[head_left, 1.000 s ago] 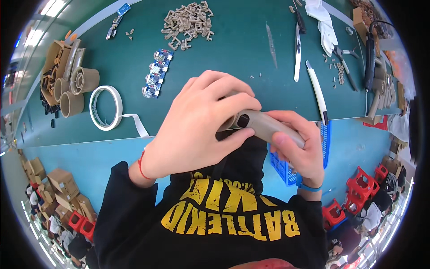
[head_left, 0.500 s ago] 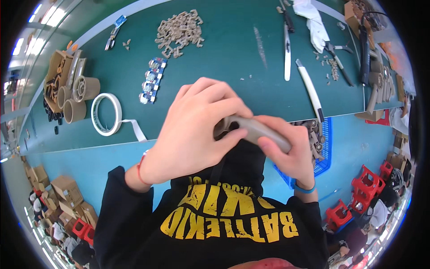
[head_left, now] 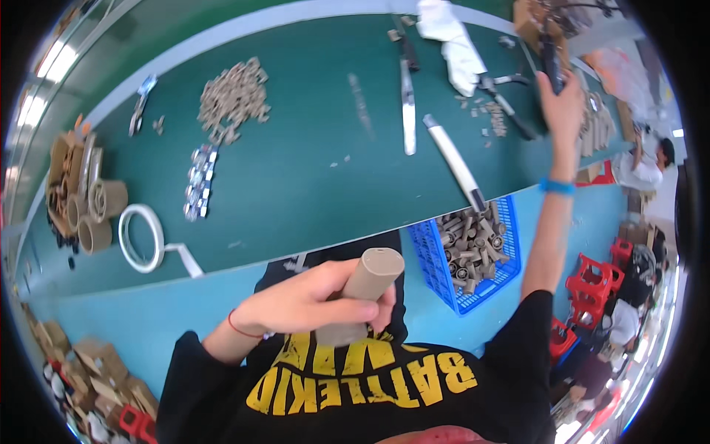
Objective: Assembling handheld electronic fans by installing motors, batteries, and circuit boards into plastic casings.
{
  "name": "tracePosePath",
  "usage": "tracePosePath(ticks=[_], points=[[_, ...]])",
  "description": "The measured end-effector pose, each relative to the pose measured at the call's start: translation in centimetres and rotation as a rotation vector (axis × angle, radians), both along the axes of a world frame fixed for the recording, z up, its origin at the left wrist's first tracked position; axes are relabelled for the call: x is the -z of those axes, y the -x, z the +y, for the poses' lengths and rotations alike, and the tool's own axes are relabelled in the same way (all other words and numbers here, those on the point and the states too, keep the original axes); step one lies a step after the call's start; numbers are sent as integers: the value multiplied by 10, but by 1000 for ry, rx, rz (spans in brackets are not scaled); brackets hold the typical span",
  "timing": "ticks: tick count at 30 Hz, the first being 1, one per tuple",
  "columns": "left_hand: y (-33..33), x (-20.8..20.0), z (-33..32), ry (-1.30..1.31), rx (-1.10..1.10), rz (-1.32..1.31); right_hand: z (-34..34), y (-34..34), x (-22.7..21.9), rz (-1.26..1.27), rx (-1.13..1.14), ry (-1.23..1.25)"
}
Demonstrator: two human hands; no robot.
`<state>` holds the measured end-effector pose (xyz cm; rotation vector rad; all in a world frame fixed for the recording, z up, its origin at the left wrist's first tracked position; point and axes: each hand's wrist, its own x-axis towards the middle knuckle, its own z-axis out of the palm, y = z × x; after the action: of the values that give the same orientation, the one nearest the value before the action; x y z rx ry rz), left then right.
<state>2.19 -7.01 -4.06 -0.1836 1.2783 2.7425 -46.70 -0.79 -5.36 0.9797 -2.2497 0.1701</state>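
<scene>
A grey-brown plastic tube-shaped housing (head_left: pixel 376 272) is gripped in my left hand (head_left: pixel 310 300), in front of my body. Its closed, rounded end tilts up toward the bench, and my fingers cover its middle. My right arm stretches out to the far right of the bench. There my right hand (head_left: pixel 563 107) has its thumb and fingers around a black electric screwdriver (head_left: pixel 549 53) with a cord; the hand hides the tool's lower part. Close by lie black-handled pliers (head_left: pixel 510 111) and a pile of small grey-brown pieces (head_left: pixel 495 118).
On the green bench (head_left: pixel 296 185) lie a heap of small brown clips (head_left: pixel 234 100), blue circuit boards (head_left: pixel 200 181), a tape roll (head_left: pixel 140 238), a white-handled tool (head_left: pixel 452 159) and tweezers (head_left: pixel 407 103). A blue basket (head_left: pixel 467 307) of brown housings stands below the front edge. Red stools (head_left: pixel 592 277) are at right.
My right hand has let go of the housing and moved far right to the screwdriver. My left hand has lowered and turned the housing more upright. The view has shifted to the right.
</scene>
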Motion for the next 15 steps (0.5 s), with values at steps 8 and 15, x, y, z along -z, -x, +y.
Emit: tracePosePath(ticks=[8, 15], points=[[5, 13, -1, 216, -262, 38, 18, 96, -15, -819, -128, 119], [1, 27, 12, 398, -440, 75, 19, -169, -96, -2065, -1118, 992]])
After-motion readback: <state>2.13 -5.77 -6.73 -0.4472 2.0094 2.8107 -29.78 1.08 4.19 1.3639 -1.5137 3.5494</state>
